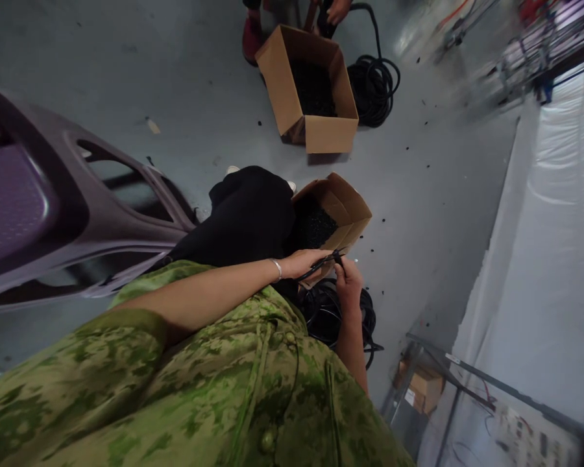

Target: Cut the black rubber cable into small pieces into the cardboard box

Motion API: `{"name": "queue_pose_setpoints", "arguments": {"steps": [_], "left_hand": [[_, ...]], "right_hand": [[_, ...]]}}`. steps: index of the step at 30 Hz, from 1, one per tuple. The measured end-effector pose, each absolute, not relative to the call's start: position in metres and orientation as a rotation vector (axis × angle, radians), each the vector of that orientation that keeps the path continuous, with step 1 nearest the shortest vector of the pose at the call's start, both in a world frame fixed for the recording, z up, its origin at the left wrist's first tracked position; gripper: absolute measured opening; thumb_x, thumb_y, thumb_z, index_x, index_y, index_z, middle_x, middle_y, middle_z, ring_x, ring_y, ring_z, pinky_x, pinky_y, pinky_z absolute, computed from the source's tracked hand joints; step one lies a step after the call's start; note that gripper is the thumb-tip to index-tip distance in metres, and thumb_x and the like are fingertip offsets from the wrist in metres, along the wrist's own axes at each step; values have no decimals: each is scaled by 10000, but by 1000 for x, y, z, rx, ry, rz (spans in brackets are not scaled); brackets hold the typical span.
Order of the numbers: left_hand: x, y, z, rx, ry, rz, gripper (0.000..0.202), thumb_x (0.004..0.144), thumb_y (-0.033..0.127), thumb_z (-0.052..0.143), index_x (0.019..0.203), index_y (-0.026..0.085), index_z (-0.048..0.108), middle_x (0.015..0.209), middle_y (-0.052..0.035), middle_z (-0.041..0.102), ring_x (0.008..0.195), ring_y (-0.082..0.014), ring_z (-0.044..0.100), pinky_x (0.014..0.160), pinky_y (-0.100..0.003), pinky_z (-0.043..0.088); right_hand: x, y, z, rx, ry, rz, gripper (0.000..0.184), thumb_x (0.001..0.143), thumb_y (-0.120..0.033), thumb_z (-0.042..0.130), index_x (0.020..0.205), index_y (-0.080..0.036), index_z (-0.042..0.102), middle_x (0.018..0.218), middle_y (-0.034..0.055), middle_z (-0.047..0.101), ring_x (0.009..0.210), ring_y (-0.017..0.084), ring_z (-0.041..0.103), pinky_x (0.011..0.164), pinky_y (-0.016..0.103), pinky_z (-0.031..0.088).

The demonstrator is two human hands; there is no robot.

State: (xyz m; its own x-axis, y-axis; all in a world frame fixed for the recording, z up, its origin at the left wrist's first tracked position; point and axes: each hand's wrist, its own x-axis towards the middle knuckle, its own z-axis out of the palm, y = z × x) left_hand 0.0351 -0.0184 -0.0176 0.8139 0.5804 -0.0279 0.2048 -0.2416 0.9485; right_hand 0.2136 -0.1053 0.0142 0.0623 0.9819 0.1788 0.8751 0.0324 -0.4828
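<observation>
Both my hands meet just above my knee, in front of a small open cardboard box (353,206) filled with small black pieces. My left hand (304,261), with a silver bracelet on the wrist, is closed on a thin black cable (321,262). My right hand (348,280) pinches the cable's end, fingers curled around it. A coil of black cable (328,311) lies on the floor under my hands. My black trouser leg (246,214) reaches toward the box.
A second, larger cardboard box (321,133) with black pieces stands farther off, beside another black cable coil (374,84); another person's hand (338,10) and red shoe (251,35) are behind it. A purple plastic chair (43,207) stands left. White sheeting (555,246) and a metal rack (467,376) are right.
</observation>
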Motion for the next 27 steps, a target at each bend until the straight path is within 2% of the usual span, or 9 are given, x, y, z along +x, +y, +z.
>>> {"name": "queue_pose_setpoints", "arguments": {"steps": [7, 10, 14, 17, 27], "left_hand": [[33, -19, -13, 1845, 659, 209, 463, 916, 266, 461, 1375, 247, 519, 1061, -12, 734, 960, -195, 666, 802, -225, 442], [34, -19, -15, 1887, 687, 167, 408, 916, 304, 471, 1307, 241, 564, 1076, -21, 734, 980, -207, 669, 805, -229, 444], [34, -20, -13, 1991, 699, 93, 329, 917, 316, 460, 1198, 215, 598, 999, -57, 735, 898, -235, 691, 748, -270, 455], [33, -21, -9, 2012, 716, 89, 280, 928, 317, 442, 1138, 210, 594, 966, -59, 729, 862, -220, 690, 719, -269, 449], [36, -22, -9, 2046, 775, 81, 324, 950, 354, 386, 1041, 171, 637, 894, -79, 718, 798, -212, 668, 714, -278, 429]], "right_hand": [[217, -105, 15, -1954, -1925, 292, 362, 1004, -363, 389, 1156, -200, 674, 989, 86, 716, 939, 202, 649, 816, 299, 498], [220, -104, 15, -1996, -1985, 257, 361, 1005, -364, 391, 1148, -199, 679, 974, 82, 714, 924, 200, 641, 787, 284, 482], [222, -102, 15, -2072, -2073, 180, 332, 1000, -348, 418, 1139, -209, 685, 925, 66, 706, 876, 187, 630, 722, 252, 445], [223, -99, 17, -2089, -2132, 125, 301, 993, -335, 443, 1115, -218, 692, 911, 57, 701, 847, 177, 621, 692, 239, 414], [226, -88, 25, -2090, -2241, 23, 281, 992, -334, 455, 1044, -213, 704, 837, 51, 680, 776, 169, 594, 627, 256, 347]]}}
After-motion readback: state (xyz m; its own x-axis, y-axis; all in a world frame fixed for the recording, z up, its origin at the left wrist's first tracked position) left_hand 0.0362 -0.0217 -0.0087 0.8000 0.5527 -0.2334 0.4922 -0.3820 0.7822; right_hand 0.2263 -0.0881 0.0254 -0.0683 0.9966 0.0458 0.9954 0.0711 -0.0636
